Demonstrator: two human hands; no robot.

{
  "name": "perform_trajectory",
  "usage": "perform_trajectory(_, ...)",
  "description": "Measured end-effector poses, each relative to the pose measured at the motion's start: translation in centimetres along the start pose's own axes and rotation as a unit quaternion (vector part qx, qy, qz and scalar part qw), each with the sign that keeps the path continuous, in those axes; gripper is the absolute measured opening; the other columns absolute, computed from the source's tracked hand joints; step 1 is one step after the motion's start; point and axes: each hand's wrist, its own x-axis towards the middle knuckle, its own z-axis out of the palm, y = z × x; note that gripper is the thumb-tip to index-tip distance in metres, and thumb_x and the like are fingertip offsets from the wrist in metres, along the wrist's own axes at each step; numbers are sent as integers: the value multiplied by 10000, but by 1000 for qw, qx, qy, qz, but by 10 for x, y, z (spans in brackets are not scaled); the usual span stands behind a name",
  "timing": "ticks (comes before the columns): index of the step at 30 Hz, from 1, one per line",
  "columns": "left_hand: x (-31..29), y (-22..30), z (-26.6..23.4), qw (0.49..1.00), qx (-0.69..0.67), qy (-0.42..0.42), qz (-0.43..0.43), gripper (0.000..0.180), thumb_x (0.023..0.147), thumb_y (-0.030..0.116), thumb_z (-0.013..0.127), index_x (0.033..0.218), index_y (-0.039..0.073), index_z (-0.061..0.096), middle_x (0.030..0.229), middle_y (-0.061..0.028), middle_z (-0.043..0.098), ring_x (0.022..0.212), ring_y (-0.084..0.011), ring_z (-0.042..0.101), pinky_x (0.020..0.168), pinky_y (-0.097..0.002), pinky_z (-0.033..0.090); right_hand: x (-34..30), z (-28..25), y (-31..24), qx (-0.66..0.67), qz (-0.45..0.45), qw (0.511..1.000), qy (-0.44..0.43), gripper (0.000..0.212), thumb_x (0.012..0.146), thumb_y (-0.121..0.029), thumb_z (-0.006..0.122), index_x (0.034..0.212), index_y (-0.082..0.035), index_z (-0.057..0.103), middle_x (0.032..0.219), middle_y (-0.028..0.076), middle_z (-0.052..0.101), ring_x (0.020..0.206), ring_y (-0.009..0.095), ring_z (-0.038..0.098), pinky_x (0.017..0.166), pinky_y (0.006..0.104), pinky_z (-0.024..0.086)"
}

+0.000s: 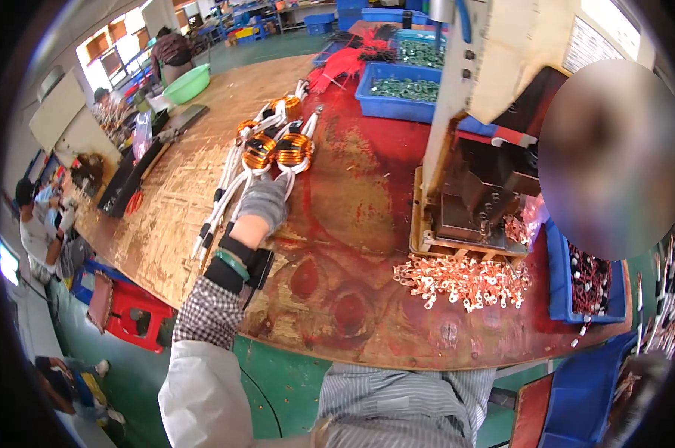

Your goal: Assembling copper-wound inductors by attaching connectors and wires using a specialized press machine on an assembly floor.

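Note:
My left hand (265, 203), in a grey glove, lies over the white sleeved leads of copper-wound ring coils on the table. Its fingers curl down at the leads, just below the nearest coil (293, 150); the fingertips are hidden. Beside that one sits another orange copper coil (259, 151), and a further coil (286, 109) lies beyond them. Their white leads (219, 200) run toward the table's near left edge, with black bands on them. At the lower right rim, a blurred greyish shape (643, 381), probably my right hand, is close to white leads with copper ends; its fingers cannot be made out.
A press (472, 187) stands on the right of the worn red-brown table (345, 246), a heap of copper lugs (464, 282) before it. Blue bins (397, 104) hold green parts behind; another bin (558, 284) holds dark red leads. Red wires (345, 66) lie farther back. Other people sit at left.

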Motion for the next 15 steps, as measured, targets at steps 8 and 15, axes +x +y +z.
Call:
perform_trajectory(8,-16,14,-26,968,-234,-88,2,524,727,177,476,1219,45,354,1031,-233,543,940,-369,535,798,-415,430,-4,214,-35,328,52,873,-358,177,767,-204,645,858,-53,636,801,74,638,748,167,603,686,291,473)
perform_trajectory(15,-39,64,-53,932,-313,-133,127,622,750,403,576,1205,8,421,1036,-200,541,958,-331,534,789,-387,433,-26,300,-53,255,-211,873,-359,245,792,-222,583,988,-75,587,880,85,615,797,241,587,692,328,472)
